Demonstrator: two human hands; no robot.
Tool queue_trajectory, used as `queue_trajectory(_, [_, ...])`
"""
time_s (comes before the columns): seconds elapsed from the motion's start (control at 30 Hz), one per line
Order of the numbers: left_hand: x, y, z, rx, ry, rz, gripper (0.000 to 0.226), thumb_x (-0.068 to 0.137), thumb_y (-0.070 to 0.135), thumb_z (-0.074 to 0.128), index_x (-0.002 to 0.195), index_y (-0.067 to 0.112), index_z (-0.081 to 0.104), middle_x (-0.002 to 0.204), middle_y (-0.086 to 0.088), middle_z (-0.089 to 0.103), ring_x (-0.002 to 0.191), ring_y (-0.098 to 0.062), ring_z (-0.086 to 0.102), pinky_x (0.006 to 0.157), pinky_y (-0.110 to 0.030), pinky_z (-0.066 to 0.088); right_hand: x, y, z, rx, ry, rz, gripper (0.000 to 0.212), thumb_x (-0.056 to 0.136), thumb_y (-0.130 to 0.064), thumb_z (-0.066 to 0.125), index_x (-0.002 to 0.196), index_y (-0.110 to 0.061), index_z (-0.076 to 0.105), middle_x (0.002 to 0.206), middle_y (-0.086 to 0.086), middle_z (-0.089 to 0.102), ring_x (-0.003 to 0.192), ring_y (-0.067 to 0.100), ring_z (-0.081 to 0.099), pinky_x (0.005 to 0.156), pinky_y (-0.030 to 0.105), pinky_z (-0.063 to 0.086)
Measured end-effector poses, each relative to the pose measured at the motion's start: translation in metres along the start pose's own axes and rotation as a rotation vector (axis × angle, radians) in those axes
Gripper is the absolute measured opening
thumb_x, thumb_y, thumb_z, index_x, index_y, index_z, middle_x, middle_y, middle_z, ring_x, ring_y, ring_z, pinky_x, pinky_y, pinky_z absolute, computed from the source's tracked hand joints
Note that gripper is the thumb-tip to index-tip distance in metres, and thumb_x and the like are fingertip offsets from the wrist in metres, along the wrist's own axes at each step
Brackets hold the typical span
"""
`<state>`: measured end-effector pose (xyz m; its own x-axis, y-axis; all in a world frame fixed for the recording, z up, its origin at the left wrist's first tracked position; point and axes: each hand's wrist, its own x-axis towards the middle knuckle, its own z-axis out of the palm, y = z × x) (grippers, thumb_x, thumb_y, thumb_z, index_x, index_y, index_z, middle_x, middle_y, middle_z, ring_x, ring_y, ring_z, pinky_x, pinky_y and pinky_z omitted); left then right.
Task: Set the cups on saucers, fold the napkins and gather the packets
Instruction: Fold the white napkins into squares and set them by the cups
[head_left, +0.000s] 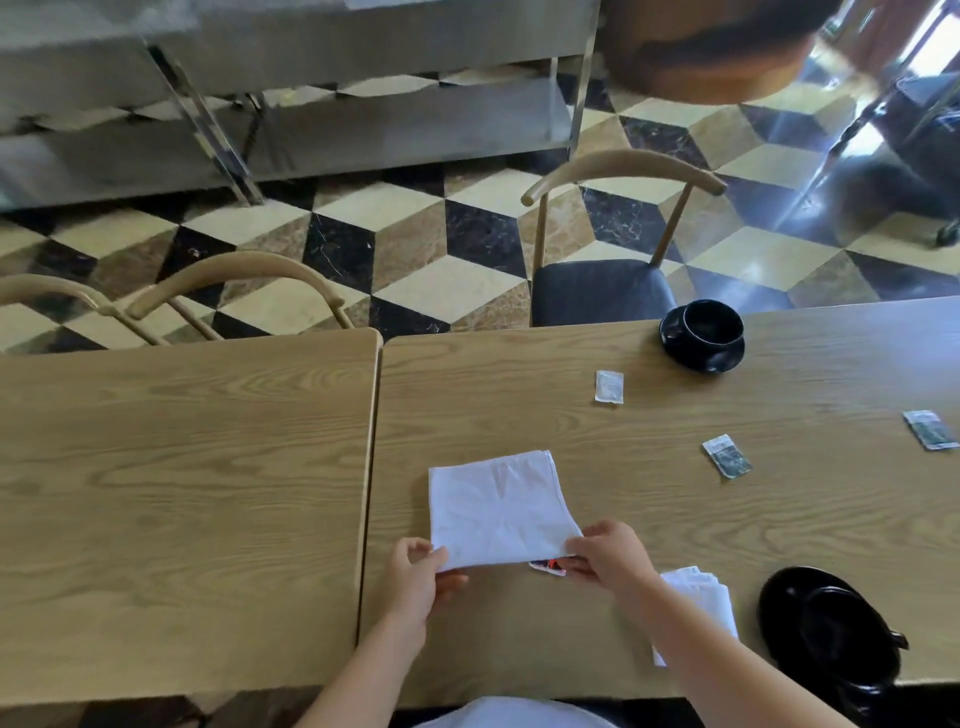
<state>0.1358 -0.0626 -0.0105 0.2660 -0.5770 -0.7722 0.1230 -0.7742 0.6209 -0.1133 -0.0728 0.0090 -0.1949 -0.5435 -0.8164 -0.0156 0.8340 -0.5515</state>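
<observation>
A white napkin (498, 506) lies folded on the right wooden table (623, 519). My left hand (418, 574) pinches its near left corner and my right hand (608, 556) pinches its near right corner. A red-printed packet (545, 566) peeks out from under the napkin's near edge. Behind my right forearm lies another folded white napkin (704, 597). A black cup sits on a black saucer (702, 335) at the far side. A second black cup on a saucer (831, 631) stands at the near right edge. A white packet (609, 387) and two dark packets (727, 456) (931, 429) lie scattered.
A second wooden table (182, 493) adjoins on the left. Wooden chairs (608, 249) (234, 291) stand along the far side on a chequered floor. A metal shelf unit (311, 104) is at the back.
</observation>
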Motion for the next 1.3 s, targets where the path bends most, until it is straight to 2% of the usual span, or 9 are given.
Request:
queue_trajectory(0.17, [-0.012,0.006,-0.008,-0.076,-0.259,-0.005,0.021,0.091,0.015,0.074,0.112,0.011,0.069,0.105,-0.008,0.079,0.094,-0.032,0.076,0.065,-0.034,0.061,-0.014,0.002,-0.008,0.007,-0.011,-0.183,0.040,0.082,0.002,0.060,0.116,-0.018,0.062,0.081,0.013,0.078,0.071,0.027,0.077,0.063,0.036,0.063])
queue_trajectory(0.3, [-0.010,0.007,-0.012,0.207,-0.250,0.142,0.024,0.085,0.003,0.078,0.105,0.014,0.071,0.100,-0.004,0.080,0.093,-0.017,0.075,0.075,-0.030,0.058,-0.021,0.001,-0.017,-0.259,-0.108,-0.280,0.029,0.079,-0.002,0.072,0.103,-0.018,0.075,0.090,0.013,0.076,0.070,0.017,0.072,0.079,0.040,0.063])
queue_trajectory(0.5, [-0.007,-0.006,-0.029,0.698,-0.211,0.319,0.016,0.092,0.026,0.072,0.076,0.022,0.075,0.071,0.002,0.071,0.063,-0.007,0.062,0.058,-0.019,0.042,-0.016,0.014,-0.031,-0.627,-0.126,-0.232,0.004,0.080,-0.023,0.077,0.083,-0.025,0.077,0.070,-0.010,0.075,0.062,0.000,0.065,0.066,0.022,0.052])
queue_trajectory(0.6, [-0.003,-0.009,-0.035,0.888,-0.267,0.368,0.016,0.092,0.028,0.072,0.077,0.023,0.073,0.091,0.000,0.058,0.077,-0.008,0.057,0.065,-0.017,0.038,-0.010,0.016,-0.037,-0.640,-0.182,-0.213,0.003,0.083,-0.027,0.075,0.085,-0.026,0.077,0.070,-0.011,0.074,0.068,0.008,0.068,0.070,0.028,0.055])
queue_trajectory(0.77, [0.011,0.002,-0.028,0.783,-0.281,0.450,0.015,0.092,0.015,0.070,0.078,0.014,0.071,0.102,0.002,0.066,0.098,-0.013,0.062,0.086,-0.019,0.043,0.008,0.004,-0.034,-0.622,-0.084,-0.316,0.009,0.087,-0.029,0.076,0.082,-0.022,0.075,0.074,-0.011,0.065,0.070,0.008,0.059,0.057,0.017,0.041])
queue_trajectory(0.87, [0.022,0.011,-0.017,0.712,-0.222,0.369,0.014,0.096,0.020,0.065,0.085,0.012,0.068,0.076,0.006,0.064,0.070,-0.014,0.056,0.068,-0.033,0.041,0.025,-0.003,-0.027,-0.600,-0.080,-0.268,0.020,0.089,-0.025,0.070,0.071,-0.016,0.066,0.064,-0.007,0.058,0.054,0.004,0.058,0.047,0.011,0.040])
queue_trajectory(1.03, [0.051,0.021,0.008,0.725,-0.099,0.353,0.014,0.096,0.021,0.064,0.085,0.012,0.065,0.063,0.006,0.048,0.060,-0.014,0.042,0.051,-0.023,0.029,0.057,-0.009,-0.013,-0.589,-0.029,-0.229,0.028,0.089,-0.024,0.065,0.064,-0.019,0.054,0.061,-0.008,0.055,0.050,0.010,0.058,0.054,0.024,0.044])
queue_trajectory(1.17, [0.070,0.020,0.021,0.750,-0.023,0.326,0.010,0.096,0.022,0.063,0.091,0.014,0.066,0.066,0.005,0.052,0.060,-0.014,0.045,0.051,-0.019,0.031,0.079,-0.015,-0.004,-0.611,0.020,-0.202,0.020,0.086,-0.029,0.063,0.070,-0.017,0.061,0.065,-0.001,0.066,0.058,0.017,0.065,0.052,0.025,0.044])
queue_trajectory(1.3, [0.081,0.015,0.025,0.771,0.014,0.308,0.012,0.096,0.024,0.064,0.091,0.014,0.065,0.067,0.005,0.055,0.066,-0.020,0.050,0.059,-0.032,0.036,0.090,-0.014,0.001,-0.604,0.052,-0.196,0.020,0.082,-0.028,0.063,0.078,-0.009,0.065,0.066,0.000,0.065,0.061,0.017,0.059,0.052,0.027,0.043])
